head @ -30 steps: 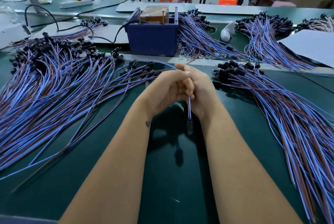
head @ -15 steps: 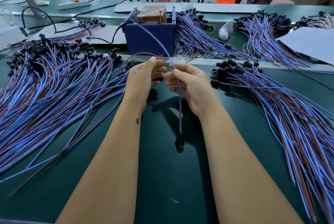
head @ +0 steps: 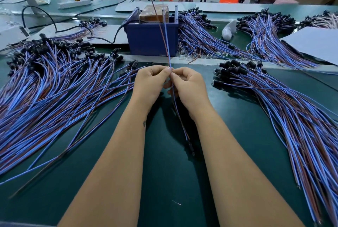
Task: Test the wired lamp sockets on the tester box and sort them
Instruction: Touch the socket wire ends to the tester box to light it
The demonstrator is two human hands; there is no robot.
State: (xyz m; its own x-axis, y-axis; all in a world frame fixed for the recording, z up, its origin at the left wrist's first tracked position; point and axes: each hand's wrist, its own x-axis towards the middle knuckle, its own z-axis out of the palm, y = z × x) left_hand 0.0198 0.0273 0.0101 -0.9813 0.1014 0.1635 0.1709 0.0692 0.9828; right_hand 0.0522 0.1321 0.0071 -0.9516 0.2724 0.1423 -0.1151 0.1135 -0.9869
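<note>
Head view: left hand [head: 150, 84] and right hand [head: 189, 87] both in pinching grip on one socket lead [head: 167, 43], socket [head: 190, 145] dangling over tabletop [head: 164, 181], wire ends aimed toward tester box [head: 151, 38]; next, probably seating ends on contacts.
</note>
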